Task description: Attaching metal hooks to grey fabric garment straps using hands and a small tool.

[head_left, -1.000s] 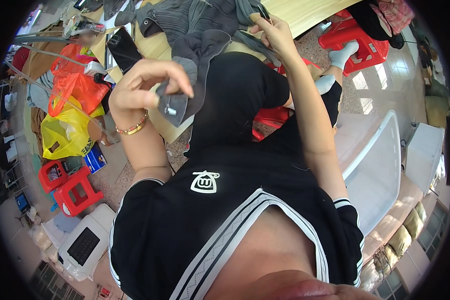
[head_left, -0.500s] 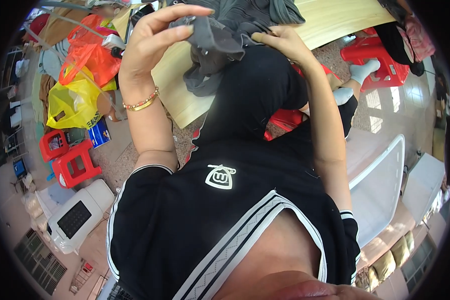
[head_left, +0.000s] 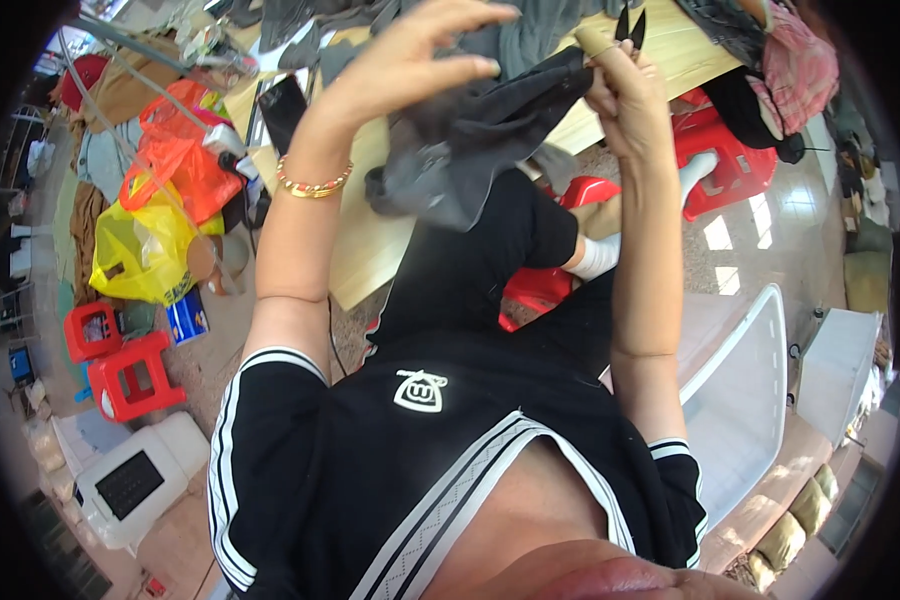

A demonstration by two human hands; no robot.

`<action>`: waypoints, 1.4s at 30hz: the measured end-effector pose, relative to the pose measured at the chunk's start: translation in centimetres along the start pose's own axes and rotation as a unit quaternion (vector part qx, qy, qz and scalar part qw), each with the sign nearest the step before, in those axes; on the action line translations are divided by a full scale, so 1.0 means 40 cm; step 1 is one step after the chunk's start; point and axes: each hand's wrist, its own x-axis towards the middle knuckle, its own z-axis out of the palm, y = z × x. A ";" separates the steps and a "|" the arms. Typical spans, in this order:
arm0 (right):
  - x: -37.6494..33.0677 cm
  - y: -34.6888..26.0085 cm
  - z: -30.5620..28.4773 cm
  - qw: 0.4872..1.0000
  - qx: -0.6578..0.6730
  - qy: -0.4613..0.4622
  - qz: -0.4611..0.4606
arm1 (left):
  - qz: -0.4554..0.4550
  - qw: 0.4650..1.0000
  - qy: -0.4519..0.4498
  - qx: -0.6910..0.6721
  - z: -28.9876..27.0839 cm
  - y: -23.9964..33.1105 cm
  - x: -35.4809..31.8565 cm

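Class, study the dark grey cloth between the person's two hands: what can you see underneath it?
A pale wooden tabletop and a black trouser leg pass beneath the edges of the dark grey cloth. Whatever lies under its middle is covered and unseen.

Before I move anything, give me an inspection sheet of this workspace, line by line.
Surface: pale wooden table, partly covered by cloth.
Job's things: dark grey cloth piece, slightly blurred; black-bladed snips.
Clutter: black phone at the table's left; more grey cloth beyond.
Grips: left grip open, thumb and fingers apart; right grip closed on the snips, cloth piece against it, pinched or merely touching unclear.
Cables: apparent white plug at left; cord route unclear.
Surroundings: orange bag, yellow bag, red stools on both sides.
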 end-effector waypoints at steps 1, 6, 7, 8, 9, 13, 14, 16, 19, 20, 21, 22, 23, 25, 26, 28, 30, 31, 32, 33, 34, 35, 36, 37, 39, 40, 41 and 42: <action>-0.002 -0.011 -0.002 1.000 0.015 -0.004 -0.003 | 0.048 0.994 -0.065 -0.071 0.018 -0.014 0.032; -0.053 -0.121 0.035 0.998 0.024 0.056 0.014 | -0.081 0.889 -0.286 -0.348 0.096 -0.023 0.116; -0.059 -0.149 0.015 0.999 -0.018 0.032 0.037 | -0.090 0.866 -0.325 -0.369 0.106 -0.010 0.132; -0.064 -0.163 0.015 0.998 -0.002 0.026 0.053 | -0.061 0.874 -0.351 -0.332 0.125 -0.024 0.146; -0.068 -0.181 0.009 0.998 0.006 0.010 0.067 | -0.109 0.871 -0.371 -0.303 0.153 -0.022 0.150; -0.086 -0.277 0.009 0.998 -0.006 -0.038 0.045 | -0.162 0.851 -0.414 -0.281 0.187 -0.021 0.186; -0.089 -0.295 0.016 0.998 -0.010 -0.042 0.035 | -0.162 0.834 -0.422 -0.315 0.185 -0.044 0.181; -0.105 -0.341 0.022 0.999 0.000 -0.032 0.005 | -0.172 0.788 -0.484 -0.339 0.181 -0.060 0.203; -0.121 -0.387 0.024 0.998 -0.024 -0.044 -0.031 | -0.162 0.755 -0.573 -0.275 0.230 -0.139 0.224; -0.127 -0.393 0.014 0.998 -0.028 -0.034 -0.035 | -0.154 0.751 -0.581 -0.274 0.237 -0.122 0.240; -0.130 -0.393 0.008 0.998 -0.027 -0.033 -0.047 | -0.165 0.772 -0.534 -0.303 0.224 -0.095 0.245; -0.133 -0.393 0.002 0.997 -0.025 -0.034 -0.058 | -0.178 0.790 -0.485 -0.330 0.216 -0.078 0.250; -0.135 -0.389 -0.004 0.997 -0.037 -0.022 -0.067 | -0.222 0.772 -0.457 -0.383 0.202 -0.084 0.257; -0.142 -0.383 -0.024 0.997 -0.038 -0.010 -0.071 | -0.247 0.774 -0.395 -0.428 0.170 -0.074 0.284; -0.147 -0.390 -0.035 0.996 -0.050 -0.001 -0.069 | -0.210 0.769 -0.320 -0.512 0.165 -0.044 0.286; -0.148 -0.393 -0.060 0.996 -0.053 0.012 -0.064 | -0.181 0.751 -0.274 -0.574 0.157 -0.052 0.306; -0.136 -0.394 -0.091 0.998 -0.032 0.017 -0.054 | -0.152 0.738 -0.254 -0.607 0.140 -0.055 0.312; -0.129 -0.389 -0.103 0.998 -0.024 0.026 -0.055 | -0.153 0.738 -0.255 -0.606 0.139 -0.060 0.313; -0.132 -0.387 -0.106 0.998 -0.021 0.028 -0.055 | -0.144 0.782 -0.242 -0.556 0.139 -0.059 0.312; -0.132 -0.385 -0.108 0.997 -0.041 0.035 -0.059 | -0.134 0.823 -0.228 -0.503 0.142 -0.055 0.312; -0.133 -0.386 -0.111 0.995 -0.060 0.042 -0.064 | -0.193 0.828 -0.231 -0.473 0.160 -0.046 0.310; -0.138 -0.378 -0.113 0.996 -0.057 0.045 -0.058 | -0.178 0.851 -0.204 -0.449 0.177 -0.028 0.303; -0.140 -0.374 -0.117 0.992 -0.101 0.056 -0.053 | -0.163 0.874 -0.176 -0.424 0.188 -0.016 0.300; -0.142 -0.371 -0.119 0.986 -0.145 0.065 -0.049 | -0.158 0.876 -0.122 -0.438 0.197 -0.026 0.315; -0.141 -0.363 -0.116 0.966 -0.228 0.114 -0.048 | -0.108 0.917 -0.024 -0.383 0.154 -0.046 0.344; -0.141 -0.367 -0.098 0.953 -0.267 0.138 -0.037 | -0.055 0.932 0.038 -0.356 0.114 -0.071 0.349; -0.124 -0.335 -0.127 0.946 -0.285 0.111 -0.110 | -0.024 0.947 0.076 -0.310 0.061 -0.079 0.348; -0.109 -0.309 -0.179 0.919 -0.348 0.097 -0.159 | 0.014 0.948 0.127 -0.292 0.030 -0.041 0.348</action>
